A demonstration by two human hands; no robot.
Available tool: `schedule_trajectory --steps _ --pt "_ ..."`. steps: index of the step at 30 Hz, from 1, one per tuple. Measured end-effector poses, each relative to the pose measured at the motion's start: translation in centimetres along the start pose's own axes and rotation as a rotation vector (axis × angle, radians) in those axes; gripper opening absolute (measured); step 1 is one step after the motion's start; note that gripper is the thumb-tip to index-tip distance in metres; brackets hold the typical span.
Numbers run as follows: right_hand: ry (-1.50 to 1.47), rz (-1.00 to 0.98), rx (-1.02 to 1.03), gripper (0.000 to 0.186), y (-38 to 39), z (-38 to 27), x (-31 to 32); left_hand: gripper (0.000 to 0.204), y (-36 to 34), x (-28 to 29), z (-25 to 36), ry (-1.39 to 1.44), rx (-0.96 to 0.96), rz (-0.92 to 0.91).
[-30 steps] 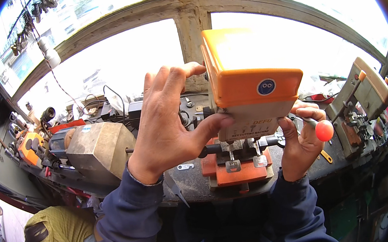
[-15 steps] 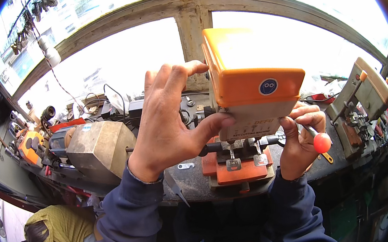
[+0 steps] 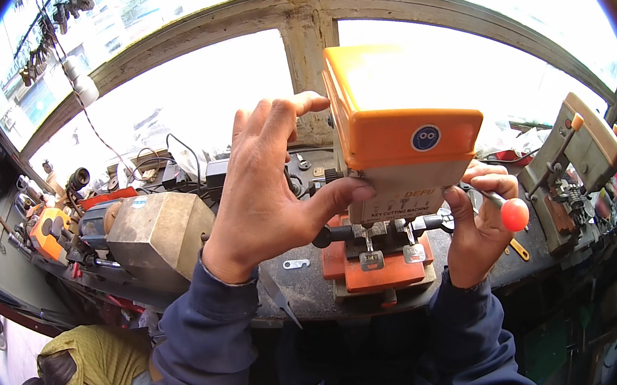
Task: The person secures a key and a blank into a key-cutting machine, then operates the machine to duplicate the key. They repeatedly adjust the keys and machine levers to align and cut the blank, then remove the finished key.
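Observation:
A key cutting machine (image 3: 412, 135) with an orange hood stands on the bench in front of me. My left hand (image 3: 266, 186) braces its housing from the left, thumb on the front face and forefinger farther back along the side, fingers spread wide. On the right side, my right hand (image 3: 476, 230) is closed round a metal lever (image 3: 490, 196) tipped with a red ball knob (image 3: 514, 215). Below the housing, two keys (image 3: 371, 261) (image 3: 414, 253) sit side by side in the clamps above the orange-red base (image 3: 383, 277). The cutter tips reach down close to them.
Left of the machine is another one with a grey metal cover (image 3: 157, 229). A third machine (image 3: 584, 138) stands at the right. A flat metal piece (image 3: 296, 264) and a yellow-handled tool (image 3: 519, 249) lie on the bench. A person in a yellow top (image 3: 100, 368) is at lower left.
The red knob and lever have risen slightly, my right hand shifting with them. My left hand stays at nearly the same place on the housing.

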State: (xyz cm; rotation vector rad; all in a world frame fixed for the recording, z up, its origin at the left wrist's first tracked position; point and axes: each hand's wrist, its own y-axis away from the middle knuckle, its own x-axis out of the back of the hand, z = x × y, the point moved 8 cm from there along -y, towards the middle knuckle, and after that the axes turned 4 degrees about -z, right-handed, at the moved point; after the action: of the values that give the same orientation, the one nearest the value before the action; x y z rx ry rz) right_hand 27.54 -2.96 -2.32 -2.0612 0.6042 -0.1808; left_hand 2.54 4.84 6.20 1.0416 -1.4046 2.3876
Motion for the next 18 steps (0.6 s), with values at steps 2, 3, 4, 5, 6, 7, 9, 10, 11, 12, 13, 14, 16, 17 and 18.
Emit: schedule_trajectory --steps 2,3,4,5,6,7,9,10,11,12,13,14,16,17,18 --pt "-0.02 -0.021 0.042 0.031 -0.07 0.1 -0.13 0.086 0.14 -0.03 0.08 -0.009 0.007 -0.003" --pt "-0.022 -0.025 0.07 0.031 -0.1 0.08 -0.18 0.085 0.22 -0.04 0.12 -0.012 0.01 0.0" --pt "-0.021 -0.026 0.06 0.031 -0.09 0.28 -0.2 0.085 0.38 -0.02 0.17 -0.016 0.015 0.004" --pt "-0.019 -0.022 0.06 0.031 -0.09 0.35 -0.18 0.084 0.46 -0.03 0.27 -0.022 0.012 0.014" --pt "-0.009 -0.013 0.077 0.031 -0.08 0.24 -0.14 0.082 0.47 -0.06 0.34 -0.029 0.007 0.024" --pt "-0.025 -0.009 0.066 0.031 -0.07 0.31 -0.18 0.081 0.51 -0.01 0.42 -0.036 0.002 0.036" --pt "-0.028 0.011 0.07 0.03 0.03 0.12 -0.21 0.08 0.61 -0.07 0.35 -0.004 0.02 0.031" --pt "-0.027 0.011 0.054 0.03 0.06 0.1 -0.25 0.08 0.64 -0.07 0.36 0.004 0.025 0.031" --pt "-0.015 0.014 0.038 0.029 0.09 0.01 -0.18 0.08 0.66 -0.07 0.37 0.007 0.028 0.031" --pt "0.005 0.025 0.019 0.029 0.12 -0.04 -0.07 0.08 0.67 -0.05 0.41 0.003 0.027 0.034" --pt "0.009 0.012 0.02 0.029 0.05 -0.18 -0.16 0.08 0.67 0.0 0.51 -0.012 0.018 0.043" --pt "0.019 0.005 0.019 0.03 -0.03 -0.34 -0.14 0.08 0.65 -0.03 0.45 0.006 0.022 0.043" --pt "0.072 -0.031 -0.016 0.033 -0.2 -0.46 -0.19 0.081 0.66 0.01 0.48 0.007 0.012 0.056" --pt "0.115 -0.059 -0.05 0.036 -0.27 -0.51 -0.12 0.081 0.68 -0.03 0.39 0.013 0.018 0.049" --pt "0.129 -0.081 -0.076 0.039 -0.38 -0.55 -0.04 0.082 0.68 -0.03 0.31 0.008 0.019 0.045"
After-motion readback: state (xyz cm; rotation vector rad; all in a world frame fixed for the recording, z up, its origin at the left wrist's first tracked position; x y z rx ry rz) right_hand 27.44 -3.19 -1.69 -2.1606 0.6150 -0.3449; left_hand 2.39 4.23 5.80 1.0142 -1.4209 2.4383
